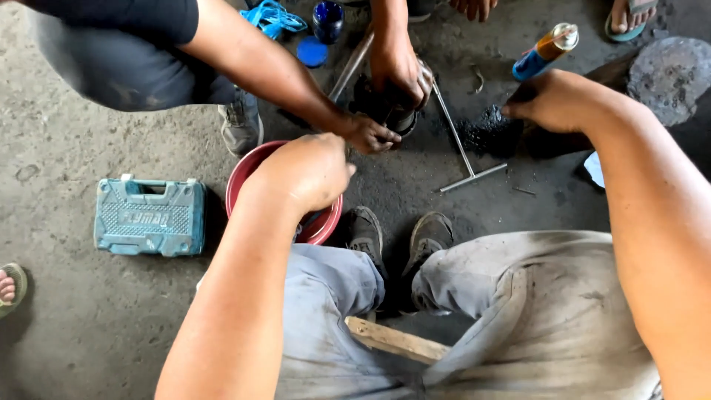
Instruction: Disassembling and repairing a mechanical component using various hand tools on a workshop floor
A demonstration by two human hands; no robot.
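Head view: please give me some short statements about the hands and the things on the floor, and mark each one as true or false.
1. The left hand is above the red bowl. True.
2. The right hand holds the spray can. False: the can is apart from it, just beyond the hand.
3. A teal tool case lies shut on the floor, left of the bowl. True.
4. Only the person's own hands are in view. False: a co-worker's hands grip a dark part ahead.
5. The T-shaped metal rod stands upright. False: it lies flat on the floor.
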